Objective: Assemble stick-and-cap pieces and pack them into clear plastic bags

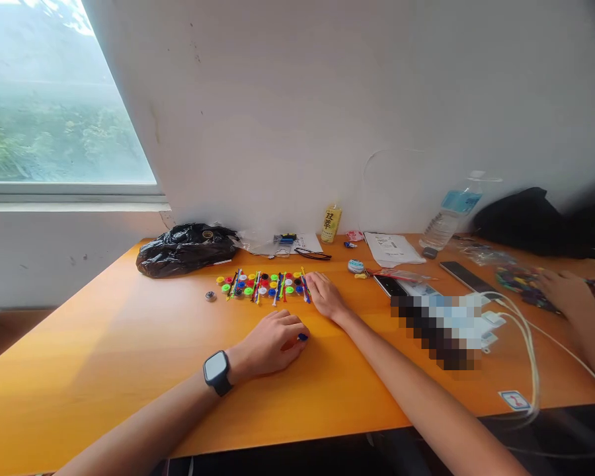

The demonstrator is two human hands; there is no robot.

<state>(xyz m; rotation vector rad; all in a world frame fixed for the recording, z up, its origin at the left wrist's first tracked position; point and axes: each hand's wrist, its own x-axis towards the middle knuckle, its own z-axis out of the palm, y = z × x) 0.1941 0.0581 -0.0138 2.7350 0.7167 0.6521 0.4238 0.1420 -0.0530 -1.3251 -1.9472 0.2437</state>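
Note:
My left hand (272,340), with a watch (217,369) on its wrist, rests low over the table with its fingers curled. Between its thumb and forefinger is a small dark blue piece (302,337). My right hand (324,294) lies at the right end of a row of colourful round pieces (264,291), its fingers bent beside the last bundle of thin coloured sticks (305,284). Its fingertips are partly hidden, so I cannot tell whether they grip a stick. More stick bundles (279,287) stand between the groups of round pieces. A single dark round piece (210,296) sits left of the row.
Behind the row lie a black plastic bag (186,251), papers (394,249) and a yellow drink bottle (331,223). A water bottle (449,215), phone (469,277) and white cables (530,350) are on the right. Another person's hand (568,294) is over a colourful pile (523,285).

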